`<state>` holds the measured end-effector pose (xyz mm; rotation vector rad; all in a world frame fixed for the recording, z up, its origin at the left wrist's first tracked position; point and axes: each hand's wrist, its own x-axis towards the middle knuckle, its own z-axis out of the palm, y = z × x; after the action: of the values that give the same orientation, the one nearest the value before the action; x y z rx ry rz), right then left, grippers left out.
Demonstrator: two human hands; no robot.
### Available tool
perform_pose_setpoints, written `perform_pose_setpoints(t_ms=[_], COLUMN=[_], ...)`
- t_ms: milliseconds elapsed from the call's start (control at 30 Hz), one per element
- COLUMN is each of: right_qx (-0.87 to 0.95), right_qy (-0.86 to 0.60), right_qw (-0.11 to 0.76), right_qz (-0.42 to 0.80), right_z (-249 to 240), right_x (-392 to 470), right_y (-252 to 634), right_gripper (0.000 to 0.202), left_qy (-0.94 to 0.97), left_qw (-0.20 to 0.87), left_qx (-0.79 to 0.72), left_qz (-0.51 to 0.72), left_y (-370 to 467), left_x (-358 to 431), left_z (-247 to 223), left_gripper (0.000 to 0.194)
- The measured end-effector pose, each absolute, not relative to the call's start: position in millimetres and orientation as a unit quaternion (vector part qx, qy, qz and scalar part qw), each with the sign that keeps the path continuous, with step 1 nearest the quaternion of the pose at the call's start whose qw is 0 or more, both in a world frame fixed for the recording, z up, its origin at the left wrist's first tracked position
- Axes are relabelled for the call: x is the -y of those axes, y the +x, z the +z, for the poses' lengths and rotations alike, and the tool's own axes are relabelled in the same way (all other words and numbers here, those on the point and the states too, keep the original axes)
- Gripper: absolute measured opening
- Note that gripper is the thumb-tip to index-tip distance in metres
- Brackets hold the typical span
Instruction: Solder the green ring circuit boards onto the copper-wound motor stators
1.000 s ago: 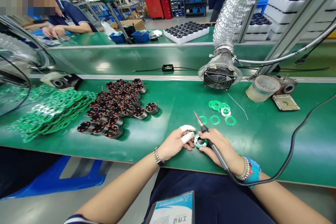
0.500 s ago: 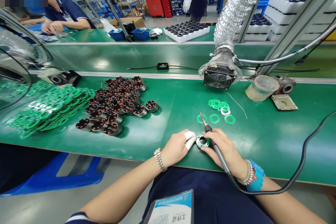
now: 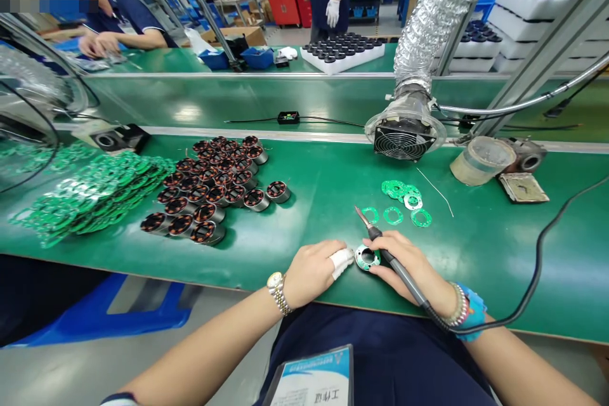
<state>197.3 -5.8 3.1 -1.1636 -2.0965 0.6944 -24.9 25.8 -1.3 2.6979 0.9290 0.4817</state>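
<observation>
My right hand [image 3: 413, 266] is wrapped round a soldering iron [image 3: 397, 266], its bare tip pointing up and away to the left. That hand's thumb and a finger also steady a small round part with a green-and-white ring-shaped circuit board [image 3: 367, 258] on top, near the table's front edge. My left hand [image 3: 316, 271], with white coverings on its fingertips, is closed at the left side of this part. Whatever its fingertips pinch, if anything, is too small to make out. Loose green ring boards [image 3: 392, 215] lie just beyond, some stacked.
Copper-wound motor stators [image 3: 207, 233] stand grouped left of centre, beside stacked green board panels [image 3: 95, 196]. A fan on a foil duct [image 3: 402, 141] hangs at the back. A solder wire [image 3: 435, 192], a plastic cup [image 3: 481, 162] and a sponge tray [image 3: 524, 188] are at right. Co-workers are beyond.
My left hand has shifted slightly left and turned, its fingers drawn closer together. The soldering iron's tip has moved a little left and down. A co-worker in the background has moved left.
</observation>
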Motion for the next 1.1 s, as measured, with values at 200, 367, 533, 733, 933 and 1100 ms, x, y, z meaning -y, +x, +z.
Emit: perform_pose_setpoints(t_ms=[200,367,533,733,933,1100], right_qx=[0.796,0.795,0.796,0.794,0.797,0.797], right_qy=[-0.446,-0.441,-0.429,-0.434,-0.433,-0.435], right_qw=[0.318,0.326,0.337,0.337,0.333,0.331], right_qz=[0.26,0.259,0.264,0.262,0.257,0.258], right_z=[2.6,1.8,1.9,1.3,3.8,4.5], right_x=[6.0,6.1,6.1,6.3,7.1,6.6], right_y=[196.3,196.1,196.0,195.1,194.9,195.3], right_gripper=[0.029,0.029,0.026,0.026,0.026,0.027], left_qy=[0.804,0.624,0.843,0.914,0.853,0.62], left_qw=[0.4,0.622,0.33,0.178,0.268,0.647], left_qx=[-0.408,-0.452,-0.372,-0.311,-0.418,-0.427], left_qz=[0.164,0.141,0.203,0.189,0.159,0.122], left_y=[-3.9,-3.3,-25.2,-24.1,-2.3,-5.8], left_x=[-28.8,-26.7,-29.7,-34.6,-27.8,-31.6], left_z=[1.9,0.1,-5.5,-7.3,2.7,5.8], left_gripper=[0.02,0.02,0.022,0.019,0.014,0.022])
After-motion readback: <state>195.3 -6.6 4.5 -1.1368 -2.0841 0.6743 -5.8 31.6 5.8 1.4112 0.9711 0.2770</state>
